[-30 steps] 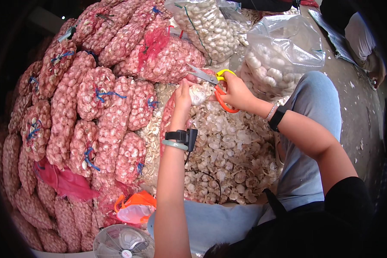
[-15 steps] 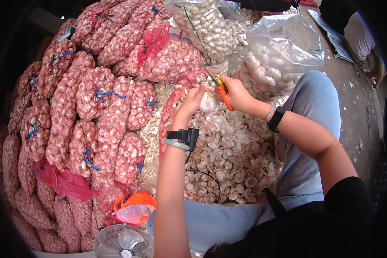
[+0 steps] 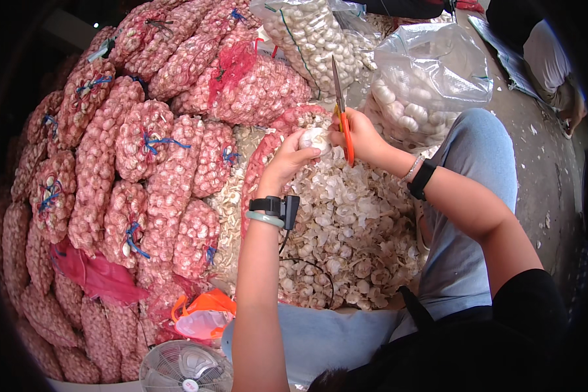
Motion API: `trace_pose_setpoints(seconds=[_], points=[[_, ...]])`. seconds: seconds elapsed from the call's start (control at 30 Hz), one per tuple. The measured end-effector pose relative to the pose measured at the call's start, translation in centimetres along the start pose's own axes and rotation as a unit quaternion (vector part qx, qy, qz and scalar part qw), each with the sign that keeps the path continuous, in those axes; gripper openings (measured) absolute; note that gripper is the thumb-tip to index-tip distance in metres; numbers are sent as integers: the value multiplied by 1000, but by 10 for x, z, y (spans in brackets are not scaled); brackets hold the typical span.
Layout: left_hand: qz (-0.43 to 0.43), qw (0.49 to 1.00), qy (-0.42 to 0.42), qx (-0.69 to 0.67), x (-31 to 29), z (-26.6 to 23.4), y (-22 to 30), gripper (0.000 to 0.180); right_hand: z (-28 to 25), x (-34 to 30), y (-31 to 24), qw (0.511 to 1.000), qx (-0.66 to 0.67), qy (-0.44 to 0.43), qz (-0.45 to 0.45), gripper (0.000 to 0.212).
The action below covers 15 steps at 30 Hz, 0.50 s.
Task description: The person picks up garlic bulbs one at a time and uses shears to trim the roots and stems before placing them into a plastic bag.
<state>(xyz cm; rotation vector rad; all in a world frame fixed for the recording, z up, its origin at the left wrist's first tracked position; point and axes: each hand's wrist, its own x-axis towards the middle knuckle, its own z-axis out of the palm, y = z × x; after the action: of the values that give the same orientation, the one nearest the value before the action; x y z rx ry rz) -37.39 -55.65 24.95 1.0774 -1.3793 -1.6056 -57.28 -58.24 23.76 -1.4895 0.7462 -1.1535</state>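
A white garlic bulb (image 3: 316, 139) is gripped in my left hand (image 3: 287, 160), with the thumb along its near side. My right hand (image 3: 366, 138) holds scissors (image 3: 347, 136) with orange and yellow handles, their blades pointing away from me. The right fingertips are at the bulb's right side; whether they press on it I cannot tell. Below both hands spreads a heap of garlic bulbs and loose skins (image 3: 352, 228), bordered on its left by red mesh.
Red mesh sacks of garlic (image 3: 98, 170) are piled along the left. Two clear plastic bags of garlic, one upright (image 3: 411, 98) and one farther back (image 3: 310, 46), stand ahead. A fan (image 3: 186, 369) and an orange bag (image 3: 205, 313) are near my left knee. Another person (image 3: 549, 59) sits far right.
The scissors have swung from pointing left to pointing straight ahead. My left hand has turned, so the garlic bulb now shows above its thumb, slightly farther from me.
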Motion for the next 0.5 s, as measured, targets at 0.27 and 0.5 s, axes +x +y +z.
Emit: trace_pose_setpoints(seconds=[0.27,0.5], points=[[-33,999,-39,9,-5,-7,7,47,1,-1,-20,994,-110,5,-13,22],[-62,995,-72,12,-4,-6,9,45,-4,-1,-18,991,-127,-11,-39,24]])
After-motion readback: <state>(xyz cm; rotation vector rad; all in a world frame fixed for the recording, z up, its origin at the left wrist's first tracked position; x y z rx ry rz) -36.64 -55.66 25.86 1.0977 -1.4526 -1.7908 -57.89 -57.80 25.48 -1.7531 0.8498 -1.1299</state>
